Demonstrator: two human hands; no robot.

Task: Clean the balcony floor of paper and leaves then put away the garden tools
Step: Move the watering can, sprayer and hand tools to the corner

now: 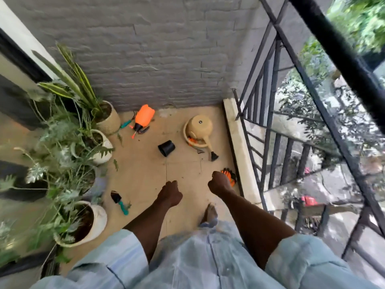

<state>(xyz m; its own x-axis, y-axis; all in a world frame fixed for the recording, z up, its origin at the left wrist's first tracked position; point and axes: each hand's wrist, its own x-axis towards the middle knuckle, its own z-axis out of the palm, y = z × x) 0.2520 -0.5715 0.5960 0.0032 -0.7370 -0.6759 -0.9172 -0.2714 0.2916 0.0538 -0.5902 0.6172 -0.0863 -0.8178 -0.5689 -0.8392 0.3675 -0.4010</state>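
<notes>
I look down at the tan balcony floor (145, 174). My left hand (170, 192) and my right hand (219, 182) hang above it with fingers curled and nothing in them. Orange and black gloves (230, 174) lie just beyond my right hand by the ledge. A teal-handled trowel (119, 202) lies left of my left hand. An orange spray bottle (142, 117) lies on its side near the wall, with a teal tool (126, 123) beside it. A beige watering can (201, 130) sits in a saucer. A small black pot (166, 148) lies tipped over.
Several potted plants (68, 155) line the left side. A grey brick wall (156, 59) closes the far end. A pale ledge (239, 151) and black railing (270, 132) run along the right. My bare foot (210, 212) stands on the floor. Small bits of debris (200, 151) lie near the can.
</notes>
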